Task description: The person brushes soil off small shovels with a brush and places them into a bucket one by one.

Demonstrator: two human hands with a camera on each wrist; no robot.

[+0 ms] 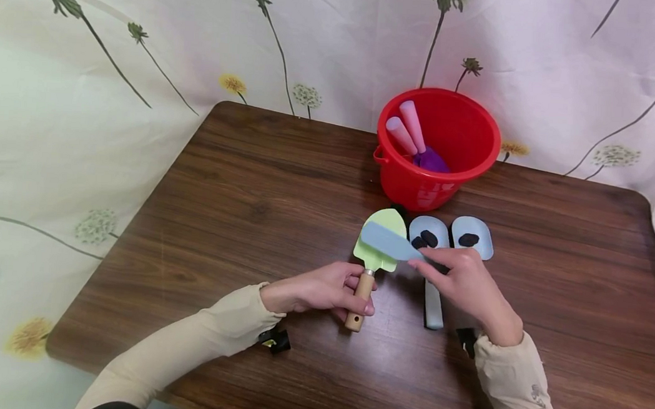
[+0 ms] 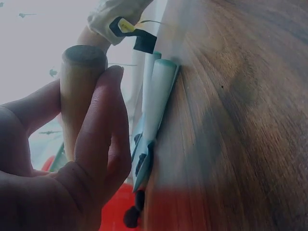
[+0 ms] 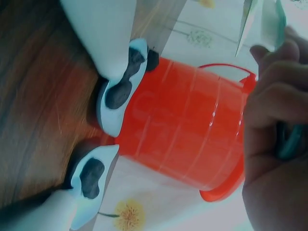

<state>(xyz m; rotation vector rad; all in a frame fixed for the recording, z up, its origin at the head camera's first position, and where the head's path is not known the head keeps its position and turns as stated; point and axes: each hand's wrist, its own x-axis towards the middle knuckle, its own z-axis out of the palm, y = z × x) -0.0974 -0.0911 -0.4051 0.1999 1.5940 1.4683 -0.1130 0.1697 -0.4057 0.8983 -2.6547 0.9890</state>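
My left hand (image 1: 322, 288) grips the wooden handle (image 1: 363, 288) of a light green trowel (image 1: 388, 217), whose blade points away toward the bucket. In the left wrist view, thumb and fingers wrap that round handle (image 2: 79, 96). My right hand (image 1: 463, 285) pinches one end of a flat, pale blue blade-like tool (image 1: 387, 241), which overlaps the trowel's blade in the head view. The tool's other end lies hidden in my palm. Beneath and beyond the right hand, two pale blue scoops (image 1: 424, 224) with whitish handles lie side by side, dark lumps (image 3: 118, 95) in their bowls.
Behind the scoops stands a red bucket (image 1: 418, 188), with two pink handles (image 1: 412, 125) and a purple part inside. A small dark lump (image 1: 399, 210) sits by its base. The brown wooden table (image 1: 249, 193) backs onto a flower-printed cloth (image 1: 337, 42).
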